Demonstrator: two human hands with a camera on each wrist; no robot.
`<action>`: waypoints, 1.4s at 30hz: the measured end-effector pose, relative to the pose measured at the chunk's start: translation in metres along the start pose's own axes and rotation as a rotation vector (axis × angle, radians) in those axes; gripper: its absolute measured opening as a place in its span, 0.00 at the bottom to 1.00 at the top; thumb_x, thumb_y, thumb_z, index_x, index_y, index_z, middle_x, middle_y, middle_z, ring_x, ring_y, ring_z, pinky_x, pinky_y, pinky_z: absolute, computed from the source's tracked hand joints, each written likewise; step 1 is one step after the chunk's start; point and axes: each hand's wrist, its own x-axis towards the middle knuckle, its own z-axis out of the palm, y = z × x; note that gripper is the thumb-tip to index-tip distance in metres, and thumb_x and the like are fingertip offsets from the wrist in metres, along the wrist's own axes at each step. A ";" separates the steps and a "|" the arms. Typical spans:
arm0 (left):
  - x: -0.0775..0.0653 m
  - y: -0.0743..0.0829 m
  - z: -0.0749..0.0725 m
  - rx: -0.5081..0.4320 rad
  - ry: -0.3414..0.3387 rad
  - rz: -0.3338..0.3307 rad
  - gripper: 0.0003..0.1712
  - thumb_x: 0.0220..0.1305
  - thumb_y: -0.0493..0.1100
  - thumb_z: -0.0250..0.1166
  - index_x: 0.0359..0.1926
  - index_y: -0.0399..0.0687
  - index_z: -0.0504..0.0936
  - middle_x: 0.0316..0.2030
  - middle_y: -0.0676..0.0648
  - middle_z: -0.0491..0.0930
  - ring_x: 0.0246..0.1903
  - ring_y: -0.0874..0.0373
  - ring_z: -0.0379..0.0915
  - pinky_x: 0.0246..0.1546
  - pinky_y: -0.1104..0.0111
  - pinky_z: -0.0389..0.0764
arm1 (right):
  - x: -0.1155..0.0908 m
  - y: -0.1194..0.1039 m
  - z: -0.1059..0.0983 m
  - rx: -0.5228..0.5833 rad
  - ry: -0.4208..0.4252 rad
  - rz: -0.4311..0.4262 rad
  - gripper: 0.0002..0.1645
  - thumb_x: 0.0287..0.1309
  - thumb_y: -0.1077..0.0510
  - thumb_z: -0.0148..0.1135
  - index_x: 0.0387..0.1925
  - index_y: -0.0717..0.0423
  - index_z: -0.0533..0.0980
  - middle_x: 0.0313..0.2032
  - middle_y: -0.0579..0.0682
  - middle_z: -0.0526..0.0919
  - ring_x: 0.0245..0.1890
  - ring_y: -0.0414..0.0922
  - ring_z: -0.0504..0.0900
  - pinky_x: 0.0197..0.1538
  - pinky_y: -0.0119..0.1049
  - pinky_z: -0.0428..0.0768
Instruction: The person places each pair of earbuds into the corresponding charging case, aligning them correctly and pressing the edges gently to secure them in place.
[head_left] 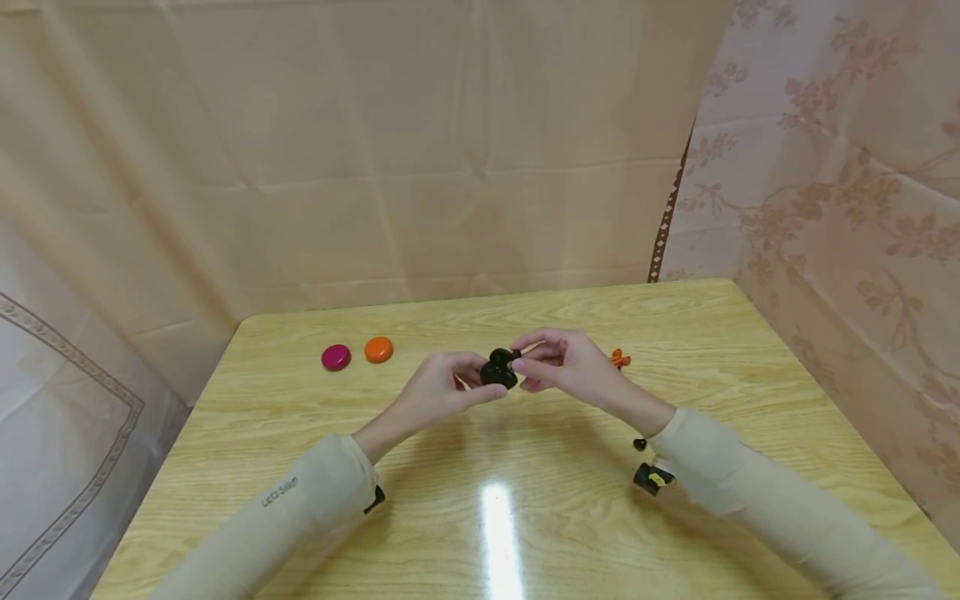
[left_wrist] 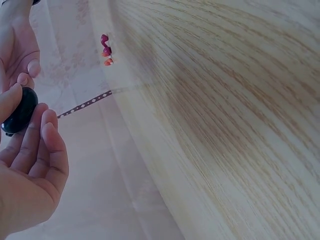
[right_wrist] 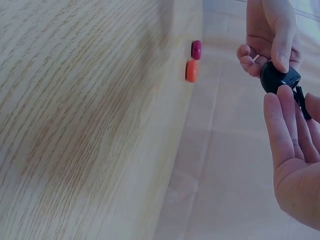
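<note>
My left hand [head_left: 441,387] grips a small, glossy, rounded black case [head_left: 498,375] from its left side, thumb in front. The case looks opened, with a second rounded part standing at its back. At its right edge, my right hand [head_left: 572,364] pinches a small dark piece [right_wrist: 303,103] between thumb and fingers; cannot tell its exact kind. Both hands are raised over the middle of the table. In the left wrist view, the black case [left_wrist: 21,112] shows its smooth round side between the left thumb and fingers.
On the wooden table [head_left: 247,433], a magenta round case [head_left: 336,357] and an orange round case [head_left: 378,349] lie side by side at the back left. Small orange pieces [head_left: 620,358] lie beyond the right wrist, with small magenta pieces [left_wrist: 104,39] near them. Curtains hang behind and beside the table.
</note>
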 end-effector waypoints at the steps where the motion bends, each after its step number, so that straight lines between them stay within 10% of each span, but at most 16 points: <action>1: 0.000 0.000 0.000 -0.001 0.001 0.002 0.11 0.62 0.49 0.75 0.41 0.50 0.88 0.31 0.58 0.86 0.30 0.63 0.82 0.32 0.62 0.84 | 0.000 0.000 0.000 0.003 0.004 0.002 0.20 0.66 0.58 0.68 0.57 0.62 0.78 0.41 0.58 0.88 0.39 0.63 0.87 0.45 0.53 0.85; 31: 0.000 0.002 0.004 0.095 0.087 0.106 0.11 0.60 0.48 0.76 0.40 0.48 0.88 0.28 0.60 0.85 0.26 0.67 0.80 0.27 0.68 0.82 | 0.001 -0.003 0.006 0.019 0.030 -0.071 0.17 0.65 0.61 0.68 0.52 0.66 0.79 0.42 0.60 0.86 0.36 0.52 0.89 0.40 0.46 0.87; 42: 0.000 0.002 0.005 0.145 0.108 0.171 0.11 0.61 0.47 0.76 0.41 0.47 0.89 0.27 0.59 0.85 0.26 0.69 0.79 0.23 0.70 0.80 | 0.001 -0.002 0.009 0.002 0.040 -0.061 0.15 0.65 0.61 0.69 0.50 0.64 0.80 0.42 0.60 0.84 0.39 0.67 0.85 0.41 0.53 0.86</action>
